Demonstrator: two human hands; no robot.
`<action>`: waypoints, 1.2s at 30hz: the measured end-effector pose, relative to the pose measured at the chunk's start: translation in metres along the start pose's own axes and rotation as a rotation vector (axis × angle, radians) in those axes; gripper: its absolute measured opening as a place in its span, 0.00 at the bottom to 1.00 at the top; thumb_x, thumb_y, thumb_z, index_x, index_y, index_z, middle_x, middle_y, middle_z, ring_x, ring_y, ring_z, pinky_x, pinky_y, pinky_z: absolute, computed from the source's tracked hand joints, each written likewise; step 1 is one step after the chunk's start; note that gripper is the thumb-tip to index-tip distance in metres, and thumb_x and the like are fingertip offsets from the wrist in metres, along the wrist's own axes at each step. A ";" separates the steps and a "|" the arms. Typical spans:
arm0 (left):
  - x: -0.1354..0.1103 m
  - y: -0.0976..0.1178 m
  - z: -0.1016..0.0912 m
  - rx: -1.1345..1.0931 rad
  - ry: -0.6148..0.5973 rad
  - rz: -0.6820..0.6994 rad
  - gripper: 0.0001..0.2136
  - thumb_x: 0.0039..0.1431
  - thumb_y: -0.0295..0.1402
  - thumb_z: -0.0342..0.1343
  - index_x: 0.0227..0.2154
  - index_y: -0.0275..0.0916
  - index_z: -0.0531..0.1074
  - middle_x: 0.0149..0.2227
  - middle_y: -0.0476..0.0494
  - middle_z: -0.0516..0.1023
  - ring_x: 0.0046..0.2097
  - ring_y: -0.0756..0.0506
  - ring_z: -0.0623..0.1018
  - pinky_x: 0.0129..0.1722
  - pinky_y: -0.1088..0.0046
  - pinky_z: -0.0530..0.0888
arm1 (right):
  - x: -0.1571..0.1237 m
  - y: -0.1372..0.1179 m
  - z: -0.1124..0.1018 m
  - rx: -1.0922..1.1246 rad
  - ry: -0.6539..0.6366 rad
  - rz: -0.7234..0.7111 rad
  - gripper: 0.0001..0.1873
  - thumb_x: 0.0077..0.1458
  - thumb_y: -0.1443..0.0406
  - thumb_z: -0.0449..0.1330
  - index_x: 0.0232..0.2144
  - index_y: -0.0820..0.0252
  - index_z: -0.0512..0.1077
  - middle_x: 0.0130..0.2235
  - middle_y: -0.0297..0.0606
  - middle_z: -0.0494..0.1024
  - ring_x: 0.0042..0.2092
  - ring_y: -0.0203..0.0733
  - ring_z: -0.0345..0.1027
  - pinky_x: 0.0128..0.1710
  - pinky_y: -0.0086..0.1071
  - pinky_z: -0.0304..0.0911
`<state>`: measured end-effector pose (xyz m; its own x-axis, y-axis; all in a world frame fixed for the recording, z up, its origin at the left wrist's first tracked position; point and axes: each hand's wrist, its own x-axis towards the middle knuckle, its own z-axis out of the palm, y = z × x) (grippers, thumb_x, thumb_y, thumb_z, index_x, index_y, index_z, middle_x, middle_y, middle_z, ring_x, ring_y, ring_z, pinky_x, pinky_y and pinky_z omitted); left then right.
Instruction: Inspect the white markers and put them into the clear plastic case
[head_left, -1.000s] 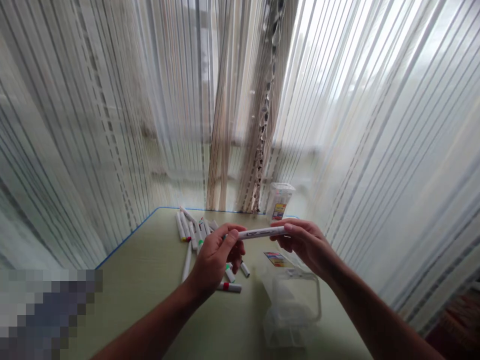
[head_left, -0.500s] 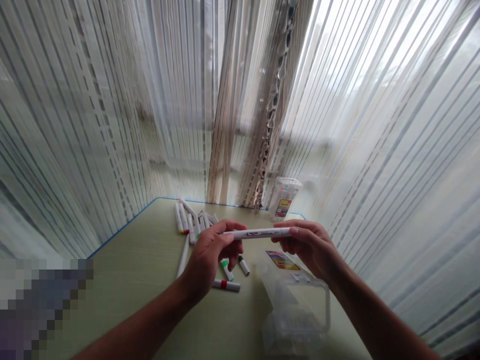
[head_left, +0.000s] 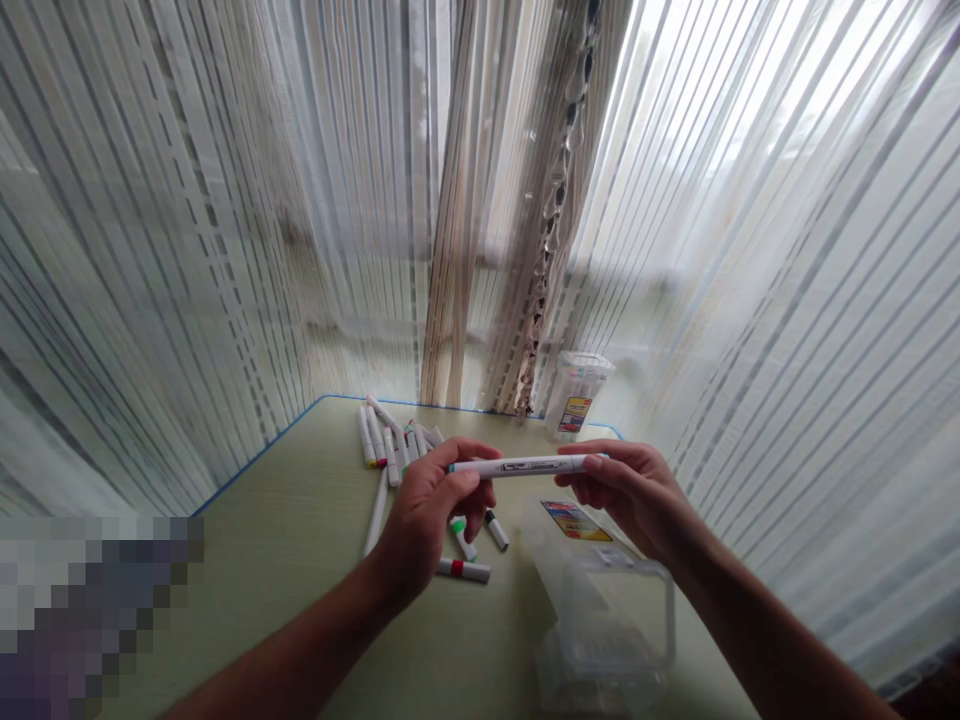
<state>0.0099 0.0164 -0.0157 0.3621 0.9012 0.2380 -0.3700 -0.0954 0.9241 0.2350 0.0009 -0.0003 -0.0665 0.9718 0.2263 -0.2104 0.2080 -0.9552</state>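
Observation:
A white marker (head_left: 529, 466) with teal ends and dark printing is held level above the table. My left hand (head_left: 439, 500) pinches its left end between thumb and fingers. At its right end, my right hand (head_left: 626, 490) has the thumb and fingertips closed on it. Below and behind my left hand lie a marker with a red band (head_left: 471, 571), a green-banded marker (head_left: 463, 541) and a dark-ended marker (head_left: 496, 531). Several white markers (head_left: 390, 445) sit in a loose pile beyond my left hand, which partly hides them.
An open clear plastic case (head_left: 551, 585) with a colourful label lies below my right hand. A second clear case (head_left: 576, 400) holding markers stands upright at the back. Striped sheer curtains (head_left: 360, 200) hang along the edges of the green table (head_left: 285, 550).
Both hands still hold the marker, and its teal ends now show more. The whole view has shifted slightly, so everything sits a little further right.

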 end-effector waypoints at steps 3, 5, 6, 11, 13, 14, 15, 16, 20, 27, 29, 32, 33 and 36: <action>-0.001 -0.001 0.000 0.027 -0.013 0.019 0.11 0.57 0.32 0.54 0.41 0.32 0.72 0.25 0.49 0.72 0.22 0.53 0.67 0.21 0.77 0.66 | 0.000 0.001 0.000 -0.006 0.007 0.001 0.14 0.45 0.59 0.72 0.33 0.63 0.84 0.25 0.43 0.81 0.23 0.31 0.64 0.22 0.24 0.57; -0.001 -0.001 0.000 0.037 -0.022 0.029 0.11 0.57 0.32 0.54 0.41 0.32 0.72 0.25 0.49 0.72 0.22 0.53 0.67 0.21 0.77 0.66 | 0.001 0.001 0.000 -0.008 0.011 -0.003 0.14 0.45 0.59 0.72 0.33 0.63 0.84 0.25 0.44 0.82 0.23 0.31 0.64 0.22 0.24 0.57; -0.002 -0.001 0.000 0.039 -0.026 0.032 0.11 0.57 0.31 0.53 0.41 0.32 0.72 0.25 0.49 0.72 0.22 0.53 0.67 0.21 0.77 0.66 | 0.001 0.001 0.000 -0.008 0.013 -0.005 0.14 0.45 0.59 0.72 0.33 0.63 0.84 0.25 0.44 0.82 0.22 0.31 0.64 0.22 0.24 0.58; -0.001 0.000 -0.001 0.057 -0.037 0.034 0.12 0.57 0.32 0.53 0.42 0.32 0.72 0.25 0.49 0.72 0.22 0.53 0.67 0.22 0.76 0.66 | 0.001 0.001 0.000 -0.007 0.021 -0.018 0.14 0.44 0.59 0.73 0.32 0.62 0.84 0.24 0.44 0.81 0.22 0.31 0.64 0.22 0.25 0.58; -0.001 -0.001 -0.001 0.071 -0.033 0.039 0.11 0.58 0.32 0.53 0.41 0.32 0.73 0.25 0.48 0.73 0.22 0.53 0.67 0.22 0.77 0.65 | 0.001 0.001 0.000 -0.007 0.021 -0.016 0.14 0.43 0.58 0.73 0.32 0.62 0.84 0.24 0.44 0.81 0.22 0.31 0.63 0.21 0.24 0.58; -0.001 -0.001 -0.001 0.075 -0.032 0.041 0.11 0.58 0.32 0.53 0.41 0.32 0.73 0.25 0.48 0.73 0.22 0.53 0.67 0.22 0.77 0.65 | 0.001 0.001 -0.001 -0.008 0.020 -0.013 0.15 0.43 0.58 0.73 0.32 0.62 0.84 0.24 0.44 0.81 0.22 0.31 0.63 0.22 0.24 0.58; -0.001 -0.001 -0.002 0.078 -0.030 0.044 0.12 0.59 0.32 0.53 0.42 0.32 0.73 0.25 0.48 0.73 0.22 0.53 0.67 0.22 0.77 0.65 | 0.001 0.001 -0.001 -0.008 0.020 -0.009 0.15 0.44 0.58 0.73 0.32 0.62 0.84 0.24 0.44 0.81 0.22 0.31 0.63 0.22 0.24 0.58; -0.001 -0.002 -0.002 0.079 -0.029 0.046 0.12 0.59 0.32 0.53 0.42 0.32 0.73 0.25 0.48 0.73 0.22 0.53 0.67 0.22 0.77 0.65 | 0.001 0.001 -0.001 -0.008 0.018 -0.005 0.15 0.44 0.58 0.73 0.32 0.62 0.84 0.24 0.44 0.81 0.22 0.31 0.63 0.22 0.24 0.58; -0.001 -0.002 -0.001 0.098 -0.016 0.059 0.12 0.60 0.33 0.53 0.42 0.31 0.74 0.25 0.48 0.73 0.22 0.53 0.66 0.21 0.78 0.64 | 0.000 0.003 -0.003 0.000 0.008 0.004 0.14 0.45 0.59 0.72 0.33 0.62 0.84 0.25 0.44 0.81 0.23 0.32 0.64 0.22 0.24 0.59; 0.000 -0.001 0.001 0.200 0.015 0.033 0.11 0.59 0.35 0.57 0.40 0.33 0.73 0.23 0.52 0.71 0.20 0.55 0.63 0.19 0.79 0.60 | 0.001 0.006 -0.004 -0.063 0.017 -0.009 0.14 0.44 0.61 0.74 0.33 0.61 0.83 0.25 0.41 0.81 0.23 0.30 0.63 0.22 0.23 0.59; 0.001 -0.002 0.000 0.220 0.016 0.021 0.10 0.59 0.35 0.59 0.39 0.33 0.73 0.23 0.52 0.71 0.21 0.55 0.63 0.19 0.80 0.60 | 0.001 0.006 -0.004 -0.081 0.024 0.008 0.13 0.43 0.62 0.75 0.33 0.61 0.82 0.25 0.40 0.81 0.22 0.30 0.64 0.22 0.23 0.59; 0.002 -0.002 0.000 0.224 0.008 0.010 0.11 0.59 0.37 0.59 0.39 0.33 0.73 0.23 0.52 0.71 0.20 0.55 0.63 0.18 0.80 0.59 | 0.000 0.007 -0.005 -0.089 0.026 0.028 0.14 0.42 0.63 0.75 0.32 0.62 0.81 0.24 0.38 0.80 0.22 0.31 0.65 0.22 0.24 0.60; 0.002 -0.003 0.000 0.220 0.004 0.008 0.11 0.59 0.37 0.59 0.39 0.33 0.73 0.23 0.52 0.71 0.20 0.56 0.63 0.18 0.80 0.60 | 0.000 0.007 -0.005 -0.094 0.022 0.023 0.13 0.42 0.63 0.75 0.32 0.62 0.81 0.24 0.38 0.80 0.23 0.31 0.65 0.23 0.24 0.61; 0.002 -0.003 0.000 0.197 -0.006 0.009 0.12 0.60 0.38 0.58 0.40 0.34 0.72 0.24 0.52 0.72 0.20 0.55 0.64 0.18 0.79 0.61 | 0.000 0.006 -0.003 -0.112 0.010 -0.001 0.12 0.45 0.62 0.73 0.32 0.63 0.81 0.23 0.38 0.79 0.23 0.31 0.65 0.23 0.25 0.60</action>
<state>0.0115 0.0186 -0.0184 0.3646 0.8975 0.2482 -0.1987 -0.1854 0.9624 0.2370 0.0024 -0.0071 -0.0560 0.9726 0.2258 -0.1001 0.2195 -0.9705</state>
